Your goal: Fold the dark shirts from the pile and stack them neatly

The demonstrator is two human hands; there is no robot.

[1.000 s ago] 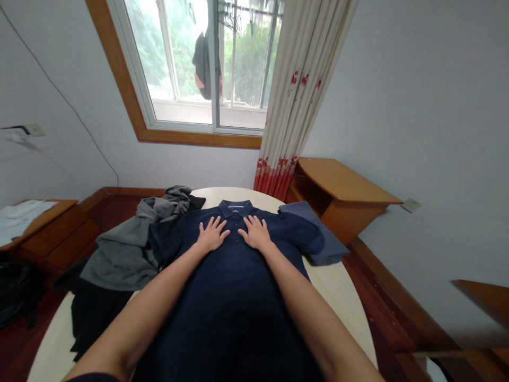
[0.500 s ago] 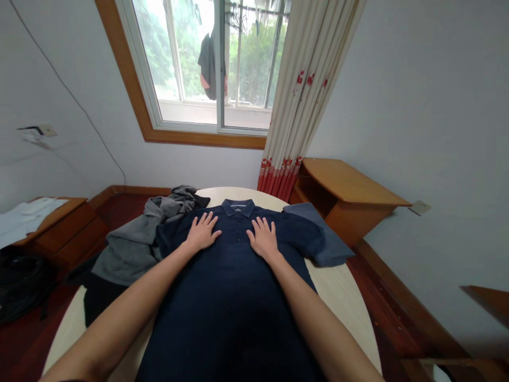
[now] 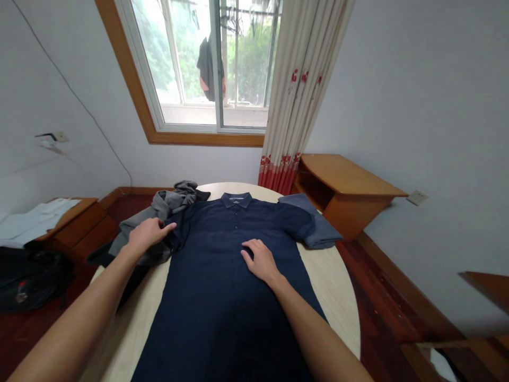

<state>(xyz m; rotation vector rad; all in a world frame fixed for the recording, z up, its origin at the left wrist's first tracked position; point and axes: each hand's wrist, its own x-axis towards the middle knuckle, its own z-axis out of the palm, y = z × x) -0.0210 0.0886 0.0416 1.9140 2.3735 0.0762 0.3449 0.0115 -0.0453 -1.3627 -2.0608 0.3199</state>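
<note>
A navy polo shirt [image 3: 226, 276] lies face up on the round pale wooden table [image 3: 336, 289], collar toward the window. My left hand [image 3: 149, 234] is at the shirt's left sleeve, thumb over fingers, pinching the sleeve edge beside the grey clothes. On the middle of the shirt's chest, just right of the button line, my right hand [image 3: 260, 260] lies flat with fingers stretched out, holding nothing. Both forearms reach in from the bottom of the view.
A heap of grey and black clothes [image 3: 159, 212] lies on the table's left side. A blue garment [image 3: 318, 228] lies at the right by a wooden corner cabinet [image 3: 345, 188]. A curtain [image 3: 294, 101] hangs behind. A low cabinet [image 3: 75, 223] and a black bag [image 3: 32, 281] stand left.
My left hand slid off the chest out to the left sleeve and closed on it. My right hand moved down toward me to the shirt's middle. The view tilted slightly.
</note>
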